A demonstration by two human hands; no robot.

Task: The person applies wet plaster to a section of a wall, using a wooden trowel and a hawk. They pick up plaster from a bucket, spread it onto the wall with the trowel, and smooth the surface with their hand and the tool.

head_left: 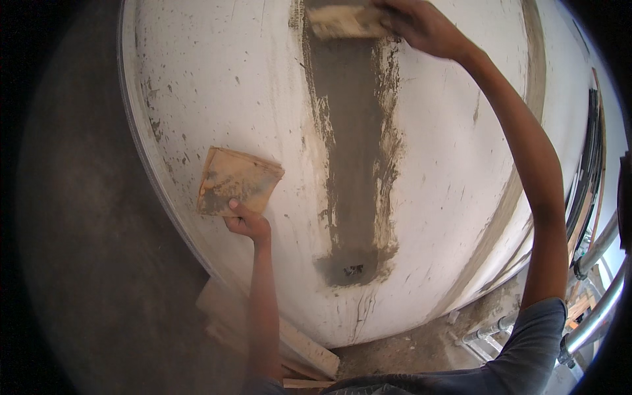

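My left hand (249,222) grips the lower edge of a roughly square, tan flat board (240,181) smeared with grey, its thumb on the face. The board is held in front of the white wall (434,178), left of a strip of grey mortar (355,138). Up at the top, my right hand (421,26) is closed on the right end of a tan rectangular piece (345,22). That piece lies across the upper part of the strip; blur hides whether it is board or sponge. A small dark opening (353,270) shows near the strip's lower end.
Another brownish strip (507,204) runs down the wall at right. Metal scaffold tubes (596,316) and dark long lengths (586,171) stand at far right. Pale boards (296,345) lie below the wall, beside the dusty floor (408,352). A dark area borders the wall's left edge.
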